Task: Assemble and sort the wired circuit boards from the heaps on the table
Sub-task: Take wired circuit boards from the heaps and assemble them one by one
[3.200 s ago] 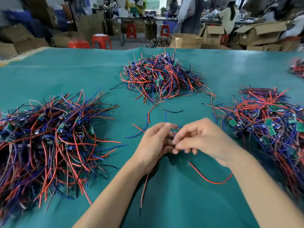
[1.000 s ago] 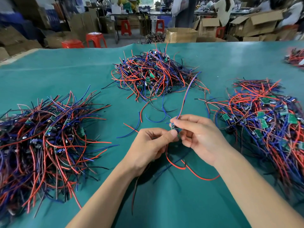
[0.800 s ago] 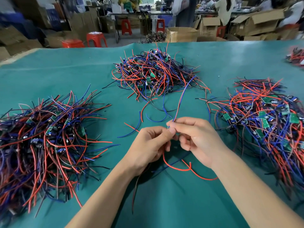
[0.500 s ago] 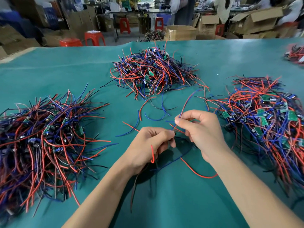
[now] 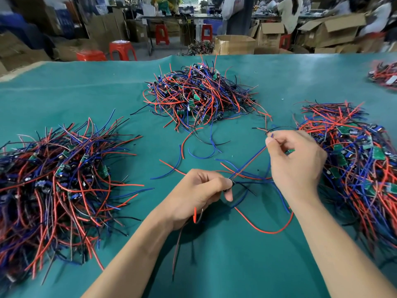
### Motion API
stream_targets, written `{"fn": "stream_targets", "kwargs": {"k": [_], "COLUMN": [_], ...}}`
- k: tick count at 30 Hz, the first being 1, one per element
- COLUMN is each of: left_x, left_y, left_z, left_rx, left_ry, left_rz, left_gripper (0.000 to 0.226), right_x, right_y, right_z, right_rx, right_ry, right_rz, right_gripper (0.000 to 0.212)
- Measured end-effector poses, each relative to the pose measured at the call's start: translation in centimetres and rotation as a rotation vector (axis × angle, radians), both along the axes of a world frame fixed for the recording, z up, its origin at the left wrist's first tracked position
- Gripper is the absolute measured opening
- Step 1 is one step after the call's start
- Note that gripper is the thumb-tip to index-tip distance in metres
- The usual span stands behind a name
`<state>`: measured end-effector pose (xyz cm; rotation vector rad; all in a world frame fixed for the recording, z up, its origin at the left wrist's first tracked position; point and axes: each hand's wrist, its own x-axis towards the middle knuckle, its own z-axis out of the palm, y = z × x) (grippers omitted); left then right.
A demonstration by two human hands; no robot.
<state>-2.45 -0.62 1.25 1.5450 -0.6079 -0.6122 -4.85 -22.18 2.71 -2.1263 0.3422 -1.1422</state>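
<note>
Head view: left hand [image 5: 198, 193] grips a small board [image 5: 230, 182] (mostly hidden), right hand [image 5: 295, 160] pinches its wires [image 5: 250, 163].

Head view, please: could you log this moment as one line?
left hand: grips small wired part | right hand: pinches wire ends, raised | three wire heaps on green table

Three wire heaps lie on the tabletop [image 5: 64, 89]: left heap [image 5: 53, 179], far centre heap [image 5: 199, 97], right heap [image 5: 354, 160]. Between them, nearer the front edge, the left hand [image 5: 197, 194] lies just left of the right hand [image 5: 294, 162].
</note>
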Motion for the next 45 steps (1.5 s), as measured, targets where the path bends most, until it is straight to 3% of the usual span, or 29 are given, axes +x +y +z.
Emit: {"fn": "stream_targets", "kwargs": {"k": [1, 5, 7, 9, 11, 15, 17, 20, 22, 27, 30, 37, 45], "left_x": [0.0, 0.0, 0.1, 0.2, 0.3, 0.3, 0.3, 0.1, 0.1, 0.3, 0.4, 0.1, -0.2], "left_y": [0.0, 0.2, 0.1, 0.0, -0.1, 0.1, 0.1, 0.0, 0.1, -0.1, 0.0, 0.0, 0.1], "left_z": [0.0, -0.2, -0.4, -0.5, -0.6, -0.6, -0.5, -0.3, -0.3, -0.7, -0.5, -0.1, 0.2], "left_rx": [-0.003, 0.008, -0.010, -0.056, -0.096, -0.095, -0.095, -0.090, -0.109, -0.095, -0.112, -0.098, -0.028], "left_ry": [0.009, -0.038, -0.064, -0.026, 0.028, 0.096, 0.077, 0.052, 0.073, 0.082, 0.084, 0.024, 0.006], "left_rz": [0.001, 0.002, 0.027, 0.058, 0.075, 0.092, 0.072, 0.070, 0.102, 0.144, 0.073, 0.016, 0.028], "left_gripper": [0.031, 0.033, 0.033, 0.033, 0.030, 0.025, 0.023, 0.036, 0.033, 0.028, 0.026, 0.023, 0.021], "right_x": [0.1, 0.4, 0.3, 0.1, 0.2, -0.1, -0.3, -0.4, -0.4, -0.6, -0.3, 0.0, -0.7], "right_y": [-0.1, -1.4, -1.8, -1.2, 0.1, 2.6, 3.3, 3.4, 2.9, 3.1, 2.7, -0.9, -1.2], "right_z": [0.0, 0.8, 1.0, 0.9, 0.7, 0.1, -0.2, -0.2, 0.0, 0.3, 0.6, 1.5, 3.4], "right_rx": [0.119, 0.937, 1.152, 1.145, 0.997, 0.346, 0.223, 0.322, 0.432, 0.456, 0.508, 1.015, 1.077], "right_ry": [0.006, -0.093, -0.106, -0.042, 0.084, 0.328, 0.416, 0.443, 0.426, 0.401, 0.276, 0.055, -0.129], "right_rz": [0.010, 0.081, 0.121, 0.186, 0.305, 0.510, 0.594, 0.733, 0.809, 0.849, 0.729, 0.357, 0.347], "right_gripper": [0.007, 0.021, 0.021, 0.021, 0.022, 0.032, 0.038, 0.039, 0.032, 0.021, 0.006, 0.005, 0.006]}}
